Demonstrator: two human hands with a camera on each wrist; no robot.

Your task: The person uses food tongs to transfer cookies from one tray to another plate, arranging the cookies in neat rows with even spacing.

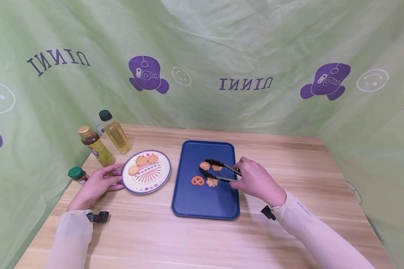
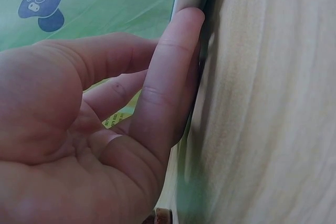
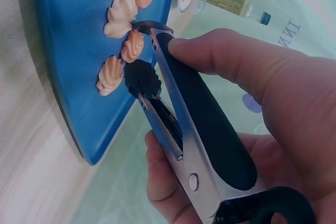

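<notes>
My right hand [image 1: 257, 179] grips metal tongs [image 1: 225, 179] with black tips, which stand apart over the blue tray [image 1: 205, 203]. Between the tips lies a round swirl cookie [image 1: 204, 166]; a second swirl cookie [image 1: 217, 168] is just right of it. Nearer me on the tray are a pretzel-shaped cookie [image 1: 198, 181] and a flower-shaped cookie [image 1: 212, 182]. The fingers of my left hand [image 1: 99, 184] touch the left rim of a white patterned plate [image 1: 164, 175]. Three cookies, one of them a ring-like cookie [image 1: 133, 170], sit on that plate.
Behind my left hand stand a brown-necked bottle [image 1: 101, 151] with a yellow label and an oil bottle [image 1: 117, 136] with a dark cap. A green-capped jar [image 1: 76, 173] is partly hidden by the left hand. A green curtain [image 1: 202, 108] hangs around the wooden table [image 1: 289, 160].
</notes>
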